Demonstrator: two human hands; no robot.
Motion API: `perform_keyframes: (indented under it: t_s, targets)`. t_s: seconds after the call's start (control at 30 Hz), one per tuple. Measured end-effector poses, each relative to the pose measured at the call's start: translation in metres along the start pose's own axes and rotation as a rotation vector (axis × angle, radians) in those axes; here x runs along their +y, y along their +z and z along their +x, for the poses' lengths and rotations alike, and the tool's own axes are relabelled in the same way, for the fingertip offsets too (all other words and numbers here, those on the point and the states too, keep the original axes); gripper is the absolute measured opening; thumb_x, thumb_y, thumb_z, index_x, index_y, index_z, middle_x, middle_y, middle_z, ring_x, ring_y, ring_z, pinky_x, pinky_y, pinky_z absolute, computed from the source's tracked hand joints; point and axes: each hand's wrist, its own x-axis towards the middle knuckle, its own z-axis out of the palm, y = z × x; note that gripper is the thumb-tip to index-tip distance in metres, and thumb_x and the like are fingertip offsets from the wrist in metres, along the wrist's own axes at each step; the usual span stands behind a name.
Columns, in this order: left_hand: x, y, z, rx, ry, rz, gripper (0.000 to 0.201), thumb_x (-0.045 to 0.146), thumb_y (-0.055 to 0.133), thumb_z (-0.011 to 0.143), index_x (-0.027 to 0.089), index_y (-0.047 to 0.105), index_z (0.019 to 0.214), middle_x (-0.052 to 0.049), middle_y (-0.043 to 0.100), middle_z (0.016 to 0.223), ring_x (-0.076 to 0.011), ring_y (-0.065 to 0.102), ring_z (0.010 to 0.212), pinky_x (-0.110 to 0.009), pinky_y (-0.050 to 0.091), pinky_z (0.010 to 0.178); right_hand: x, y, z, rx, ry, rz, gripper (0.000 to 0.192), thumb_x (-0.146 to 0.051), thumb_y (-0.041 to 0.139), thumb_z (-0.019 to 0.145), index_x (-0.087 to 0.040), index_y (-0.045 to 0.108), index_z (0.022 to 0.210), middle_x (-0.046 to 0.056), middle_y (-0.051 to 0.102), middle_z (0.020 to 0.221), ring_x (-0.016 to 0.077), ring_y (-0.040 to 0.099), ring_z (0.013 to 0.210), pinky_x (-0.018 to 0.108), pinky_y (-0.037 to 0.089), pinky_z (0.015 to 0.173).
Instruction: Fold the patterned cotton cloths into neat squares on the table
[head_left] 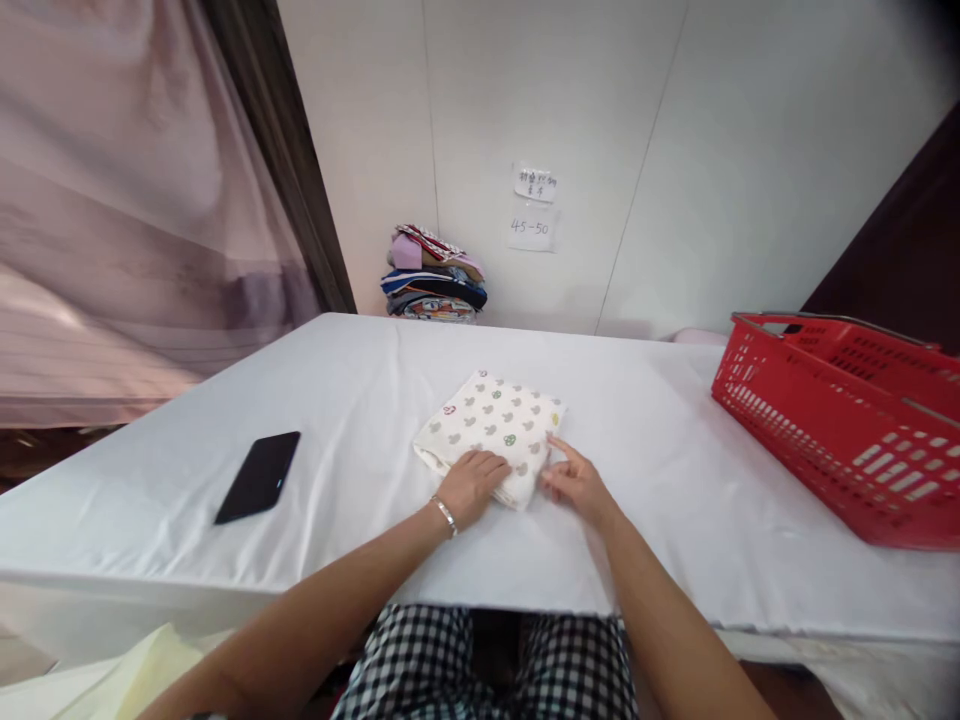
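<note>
Two hands met at the near edge of a folded patterned cloth (491,428) in the centre of the frame. The left hand (471,486) lay palm-down on the cloth's near corner, fingers together and slightly curled; the right hand (576,484) touched its right edge with the index finger extended, the rest loosely bent. To finish such a fold well, one would judge that the flat palm should pin the layers while the other hand squares the edge. A phone (259,476) lay at left on the white table (675,480), a red basket (840,430) at right, a stack of clothes (433,275) beyond.
</note>
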Motion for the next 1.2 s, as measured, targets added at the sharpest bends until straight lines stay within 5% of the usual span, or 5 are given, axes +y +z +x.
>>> perform_keyframes:
  t_s: [0.13,0.23,0.43,0.63,1.2]
  targets:
    - [-0.025,-0.013,-0.031,0.059,-0.033,0.042,0.041,0.001,0.041,0.077,0.021,0.060,0.106,-0.006,0.064,0.109,-0.0209,0.055,0.102,-0.040,0.042,0.089,0.017,-0.017,0.012,0.417,-0.041,-0.189,0.052,-0.046,0.055,0.074,-0.016,0.054,0.117,-0.001,0.060,0.068,0.0124,0.050,0.054,0.028,0.045,0.057]
    - [-0.031,-0.020,-0.047,0.074,-0.076,0.012,0.048,-0.001,0.041,0.072,0.021,0.058,0.111,-0.006,0.062,0.114,-0.0209,0.053,0.109,-0.045,0.037,0.098,0.029,-0.026,0.018,0.517,-0.073,-0.384,0.043,-0.041,0.050,0.076,-0.018,0.057,0.112,0.002,0.063,0.082,0.0152,0.054,0.068,0.030,0.046,0.068]
    - [-0.003,-0.028,-0.051,0.027,-0.185,-0.156,0.061,0.006,0.045,0.065,0.022,0.051,0.123,-0.005,0.056,0.125,-0.0206,0.046,0.120,-0.048,0.025,0.108,0.020,-0.017,0.028,0.494,-0.007,-0.670,0.048,-0.037,0.046,0.079,-0.021,0.050,0.124,0.006,0.056,0.119,0.0181,0.057,0.089,0.031,0.045,0.080]
    - [0.018,-0.022,-0.045,0.035,-0.228,-0.162,0.053,0.019,0.053,0.071,0.018,0.049,0.124,-0.008,0.054,0.127,-0.0229,0.046,0.119,-0.049,0.021,0.109,0.005,-0.015,0.060,0.347,0.021,-0.857,0.056,-0.023,0.044,0.080,-0.019,0.038,0.136,0.008,0.052,0.128,0.0197,0.052,0.109,0.031,0.040,0.093]
    - [0.018,-0.004,-0.054,0.120,-0.188,-0.138,0.037,0.029,0.052,0.085,0.020,0.053,0.121,-0.008,0.059,0.121,-0.0220,0.051,0.115,-0.050,0.031,0.104,0.014,-0.044,0.061,0.316,0.053,-1.026,0.038,-0.019,0.037,0.082,-0.029,0.057,0.112,0.001,0.063,0.108,0.0187,0.057,0.098,0.029,0.042,0.080]
